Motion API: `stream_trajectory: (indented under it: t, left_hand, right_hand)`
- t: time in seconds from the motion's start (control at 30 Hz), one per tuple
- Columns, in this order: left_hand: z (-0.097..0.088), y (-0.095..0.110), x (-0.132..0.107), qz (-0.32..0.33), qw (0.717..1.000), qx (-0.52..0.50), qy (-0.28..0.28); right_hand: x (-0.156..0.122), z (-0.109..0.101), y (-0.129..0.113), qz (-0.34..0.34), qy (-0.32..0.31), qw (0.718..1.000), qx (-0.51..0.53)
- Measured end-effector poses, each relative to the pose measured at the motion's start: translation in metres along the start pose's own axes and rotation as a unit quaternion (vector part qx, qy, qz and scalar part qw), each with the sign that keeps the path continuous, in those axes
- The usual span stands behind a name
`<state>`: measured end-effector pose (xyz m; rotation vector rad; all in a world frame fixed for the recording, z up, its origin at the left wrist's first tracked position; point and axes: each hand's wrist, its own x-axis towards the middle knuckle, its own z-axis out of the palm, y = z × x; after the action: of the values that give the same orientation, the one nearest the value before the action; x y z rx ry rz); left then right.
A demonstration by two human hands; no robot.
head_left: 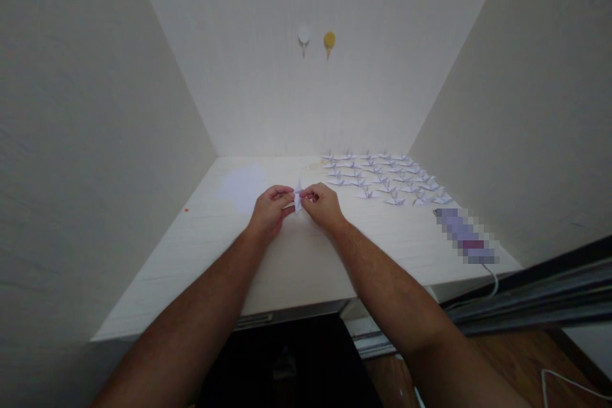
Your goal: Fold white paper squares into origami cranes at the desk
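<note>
My left hand point(270, 209) and my right hand point(322, 204) meet over the middle of a white desk point(296, 261). Both pinch a small folded piece of pale paper point(298, 197) between fingertips, left hand on its left side, right hand on its right. The paper stands upright just above the desk. Behind and to the right lie several finished folded paper cranes point(382, 177) in rows. A stack of pale paper sheets point(243, 185) lies flat to the left of my hands.
Walls close the desk in on the left, back and right. Two round hooks, a white hook point(303, 37) and a yellow hook point(329, 40), hang on the back wall. A blurred oblong object point(466, 236) with a white cable lies at the desk's right front. A tiny red speck point(186, 209) sits left.
</note>
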<state>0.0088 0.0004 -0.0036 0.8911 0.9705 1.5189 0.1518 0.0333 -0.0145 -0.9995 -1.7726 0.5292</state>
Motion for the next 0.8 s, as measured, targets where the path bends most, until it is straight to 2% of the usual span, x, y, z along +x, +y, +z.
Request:
stream_trajectory:
  t: [0.27, 0.43, 0.63, 0.73, 0.8]
  left_hand:
    - [0.004, 0.002, -0.004, 0.024, 0.998, 0.054, 0.017]
    - [0.003, 0.002, -0.003, 0.049, 0.995, 0.083, 0.037]
    - [-0.001, -0.004, 0.003, 0.098, 0.986, 0.129, 0.027]
    - [-0.005, -0.008, 0.008, 0.127, 0.980, 0.150, 0.028]
    - [-0.007, -0.010, 0.011, 0.170, 0.968, 0.183, 0.030]
  right_hand:
    - [0.000, 0.002, -0.002, 0.047, -0.051, 0.993, 0.090]
    - [-0.003, 0.000, -0.010, 0.073, -0.078, 0.990, 0.093]
    - [-0.001, 0.000, -0.012, 0.076, -0.064, 0.993, 0.071]
    - [0.000, 0.002, -0.011, 0.093, -0.041, 0.990, 0.098]
    - [0.000, 0.004, -0.010, 0.105, -0.037, 0.986, 0.126]
